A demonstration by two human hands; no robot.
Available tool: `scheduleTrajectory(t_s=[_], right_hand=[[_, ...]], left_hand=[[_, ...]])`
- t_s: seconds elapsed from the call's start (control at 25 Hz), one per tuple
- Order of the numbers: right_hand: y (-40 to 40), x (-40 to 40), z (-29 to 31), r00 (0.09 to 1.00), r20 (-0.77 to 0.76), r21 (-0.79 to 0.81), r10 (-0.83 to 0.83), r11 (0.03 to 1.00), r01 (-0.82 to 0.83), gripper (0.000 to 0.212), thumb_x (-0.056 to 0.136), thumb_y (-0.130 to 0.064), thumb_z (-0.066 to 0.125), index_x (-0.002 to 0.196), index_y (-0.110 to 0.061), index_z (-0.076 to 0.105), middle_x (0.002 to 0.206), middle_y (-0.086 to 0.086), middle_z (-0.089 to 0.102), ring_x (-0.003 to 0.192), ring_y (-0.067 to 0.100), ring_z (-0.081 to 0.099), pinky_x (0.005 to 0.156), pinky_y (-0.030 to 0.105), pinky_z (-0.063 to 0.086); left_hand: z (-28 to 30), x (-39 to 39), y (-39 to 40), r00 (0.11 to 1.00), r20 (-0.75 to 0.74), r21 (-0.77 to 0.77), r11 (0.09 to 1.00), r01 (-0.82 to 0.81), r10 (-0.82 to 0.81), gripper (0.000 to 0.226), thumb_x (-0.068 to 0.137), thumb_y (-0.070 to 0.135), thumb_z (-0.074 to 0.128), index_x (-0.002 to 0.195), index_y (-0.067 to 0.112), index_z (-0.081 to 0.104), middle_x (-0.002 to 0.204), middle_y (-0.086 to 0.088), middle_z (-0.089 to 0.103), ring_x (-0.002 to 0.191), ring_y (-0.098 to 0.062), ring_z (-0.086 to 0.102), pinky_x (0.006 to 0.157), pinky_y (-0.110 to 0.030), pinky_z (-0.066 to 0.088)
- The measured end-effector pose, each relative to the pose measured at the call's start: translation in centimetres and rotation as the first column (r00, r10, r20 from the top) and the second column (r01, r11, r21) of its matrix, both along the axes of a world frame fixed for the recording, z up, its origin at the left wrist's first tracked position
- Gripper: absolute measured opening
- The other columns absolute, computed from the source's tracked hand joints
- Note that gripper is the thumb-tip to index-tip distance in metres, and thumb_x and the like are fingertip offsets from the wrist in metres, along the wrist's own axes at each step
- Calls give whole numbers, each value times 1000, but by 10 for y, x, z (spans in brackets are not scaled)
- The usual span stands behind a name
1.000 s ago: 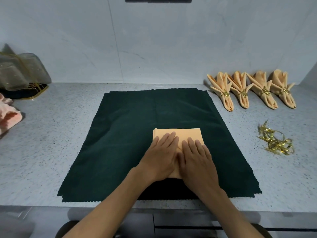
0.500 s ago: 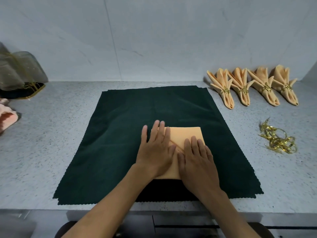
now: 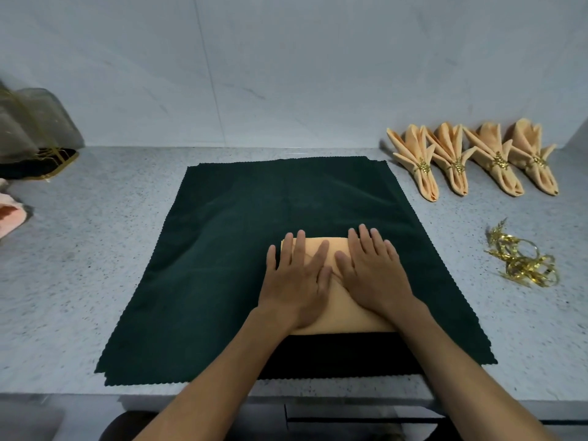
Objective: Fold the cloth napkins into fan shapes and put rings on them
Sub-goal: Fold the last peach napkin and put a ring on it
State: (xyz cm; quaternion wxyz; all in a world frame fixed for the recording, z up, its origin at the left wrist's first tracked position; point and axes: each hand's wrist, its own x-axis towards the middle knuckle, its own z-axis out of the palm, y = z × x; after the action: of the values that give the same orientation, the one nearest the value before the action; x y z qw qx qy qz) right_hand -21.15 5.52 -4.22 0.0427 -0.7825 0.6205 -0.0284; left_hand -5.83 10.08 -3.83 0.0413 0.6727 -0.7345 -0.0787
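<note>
Peach napkin (image 3: 343,308) lies under both flat hands (fingers (image 3: 294,249) straight, grasping nothing); no writing legible.

A speckled grey worktop (image 3: 95,281) is seen. A dark green cloth (image 3: 254,233) is spread at its centre. Four folded napkins (image 3: 471,160) are laid at two o'clock, loose gold rings (image 3: 525,262) at three, a pink cloth (image 3: 9,214) at nine.

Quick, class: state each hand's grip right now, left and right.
Left hand: open, fingers flat, pressing the orange napkin.
Right hand: open, fingers flat, pressing the same napkin.
</note>
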Motion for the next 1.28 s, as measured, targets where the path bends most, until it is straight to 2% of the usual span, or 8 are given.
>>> scheduleTrajectory(t_s=[0.16,0.64,0.72,0.84,0.96,1.04,1.2,1.28], right_hand=[[17,-8,15,992,124,-92,29,996,-17,81,95,-59,-2,157,-9,9,165,11,2,152,24,0,122,39,3],[72,-12,-7,988,42,-132,149,981,-142,86,89,-58,-11,157,-11,14,165,8,8,152,21,4,119,32,-6],[71,-11,-8,987,62,-123,150,982,-142,85,91,-57,-9,157,-11,16,165,8,9,152,21,5,119,32,-5],[69,-13,-11,986,81,-187,144,974,-127,76,97,-51,2,153,-7,29,161,12,23,150,25,20,118,35,5],[70,-16,-13,980,121,-189,156,973,-132,67,101,-43,11,148,-6,41,155,13,36,145,27,33,118,34,11],[71,-18,-10,963,214,-207,164,971,-120,59,102,-39,19,144,-8,47,152,10,42,142,26,37,119,34,19],[77,-20,6,905,334,-333,264,931,-149,14,96,-22,49,102,-18,60,106,-2,58,94,20,53,81,35,49],[78,-25,10,878,352,-344,325,917,-202,26,97,-35,43,83,-19,57,86,-9,51,77,14,45,68,34,43]], left_hand=[[0,0,-1,1000,-6,14,1000,-5,5,59,103,48,7,156,27,-3,164,-6,-13,150,-23,-17,121,-50,-7],[3,12,11,993,-49,-66,992,-109,106,62,102,50,13,157,24,4,165,-5,-9,150,-26,-13,120,-53,-6],[5,27,34,995,-27,-220,972,86,-94,65,99,55,17,156,23,19,165,-2,-2,151,-21,-9,120,-53,-2],[3,50,69,926,-104,-233,914,332,-363,68,92,64,35,148,25,41,161,7,23,148,-7,17,123,-42,7],[-2,56,79,949,-126,-336,913,232,-287,52,86,46,46,126,20,66,134,5,61,123,-9,56,111,-40,39],[-1,51,76,958,-94,-374,901,218,-271,47,79,35,46,114,18,72,121,3,69,110,-14,65,102,-33,43],[12,52,66,933,-265,-323,934,152,-244,25,84,23,56,105,22,71,111,11,69,100,-11,62,89,-24,42],[20,56,57,884,-420,-200,971,129,-205,11,94,26,59,99,23,69,100,14,68,90,-7,57,81,-26,43]])
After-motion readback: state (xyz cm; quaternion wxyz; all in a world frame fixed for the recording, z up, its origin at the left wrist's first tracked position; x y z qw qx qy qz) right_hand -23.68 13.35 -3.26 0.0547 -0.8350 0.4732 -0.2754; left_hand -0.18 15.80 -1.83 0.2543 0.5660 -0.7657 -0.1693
